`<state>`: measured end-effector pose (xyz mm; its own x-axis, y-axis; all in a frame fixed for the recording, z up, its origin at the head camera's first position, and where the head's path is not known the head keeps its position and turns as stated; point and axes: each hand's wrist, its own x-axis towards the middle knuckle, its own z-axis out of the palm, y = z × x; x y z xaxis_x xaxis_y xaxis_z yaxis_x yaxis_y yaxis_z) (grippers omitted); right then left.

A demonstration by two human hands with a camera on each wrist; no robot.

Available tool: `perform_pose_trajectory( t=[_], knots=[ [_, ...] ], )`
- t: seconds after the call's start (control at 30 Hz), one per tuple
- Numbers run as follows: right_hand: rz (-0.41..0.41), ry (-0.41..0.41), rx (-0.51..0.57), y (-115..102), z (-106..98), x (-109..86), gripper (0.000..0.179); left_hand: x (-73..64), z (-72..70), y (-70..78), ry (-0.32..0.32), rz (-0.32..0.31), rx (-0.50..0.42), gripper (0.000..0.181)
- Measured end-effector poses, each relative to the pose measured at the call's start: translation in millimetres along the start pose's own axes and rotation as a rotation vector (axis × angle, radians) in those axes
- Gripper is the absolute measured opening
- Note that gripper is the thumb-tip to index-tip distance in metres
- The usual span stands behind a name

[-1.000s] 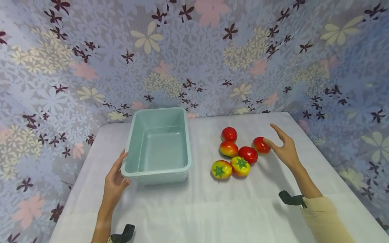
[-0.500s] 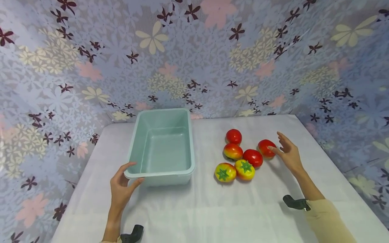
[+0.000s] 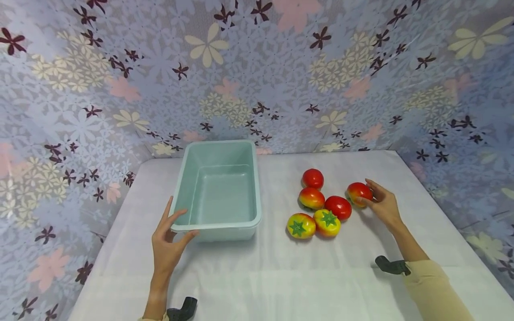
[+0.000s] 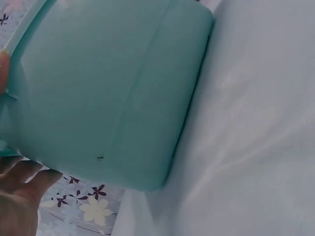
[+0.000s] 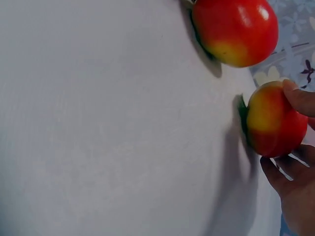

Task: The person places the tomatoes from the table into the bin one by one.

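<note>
A pale green plastic basin (image 3: 225, 234) stands on the white-covered table at the left. My left hand (image 3: 165, 245) grips its near left corner, index finger over the rim and thumb against the front wall. In the left wrist view the basin wall (image 4: 108, 88) fills much of the picture. At the right, my right hand (image 3: 386, 207) holds the rightmost red tomato (image 3: 357, 192) between thumb and fingers. The right wrist view shows this tomato (image 5: 273, 120) as red and yellow, its green leafy top facing the cloth, thumb on one side and fingertips on the other.
Several more red and yellow tomatoes (image 3: 338, 207) lie grouped between basin and right hand, two with green star-shaped tops showing. White cloth (image 3: 281, 281) covers the table. A flowered curtain (image 3: 281, 89) rises behind and at both sides.
My left hand has come onto the basin's corner from the left side. My right thumb and fingers have closed in on the rightmost tomato, which has tilted. The head view has shifted slightly.
</note>
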<state>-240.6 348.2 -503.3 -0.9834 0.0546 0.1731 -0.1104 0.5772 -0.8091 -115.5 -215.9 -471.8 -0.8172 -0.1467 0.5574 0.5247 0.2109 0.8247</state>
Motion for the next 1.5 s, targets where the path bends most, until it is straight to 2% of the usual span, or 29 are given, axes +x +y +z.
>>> perform_pose_trajectory(
  t=[0.07,0.2,0.3,0.5,0.7,0.9,1.2,1.33,1.5],
  knots=[
    [0.022,-0.001,-0.007,1.8,-0.2,-1.8,0.067,-0.5,0.9,-2.7,0.027,0.011,-0.037,0.058],
    [0.06,0.008,0.006,5.4,0.4,-3.8,0.066,-0.4,2.7,-11.0,0.066,0.085,-0.144,0.057],
    [0.085,0.011,0.014,5.6,0.9,-3.9,0.066,0.1,4.3,-15.1,0.096,0.129,-0.186,0.058],
    [0.109,0.004,0.009,5.9,1.7,-3.7,0.068,-0.9,5.2,-16.8,0.127,0.127,-0.176,0.058],
    [0.104,0.016,0.004,5.5,-4.2,-5.2,0.067,-2.5,6.7,-16.2,0.128,0.128,-0.176,0.055],
    [0.139,0.035,-0.003,1.8,-12.5,-5.2,0.068,-2.2,11.0,-13.4,0.121,0.141,-0.211,0.049],
    [0.05,0.027,0.03,-27.0,-7.6,-0.2,0.065,-2.6,16.4,-13.5,0.114,0.142,-0.212,0.047],
    [0.001,0.023,0.08,-44.0,-4.5,2.4,0.063,-3.6,17.5,-14.8,0.123,0.135,-0.195,0.048],
    [-0.053,0.007,0.128,-65.8,0.8,7.8,0.061,-3.6,19.3,-15.8,0.124,0.129,-0.218,0.048]
  ],
)
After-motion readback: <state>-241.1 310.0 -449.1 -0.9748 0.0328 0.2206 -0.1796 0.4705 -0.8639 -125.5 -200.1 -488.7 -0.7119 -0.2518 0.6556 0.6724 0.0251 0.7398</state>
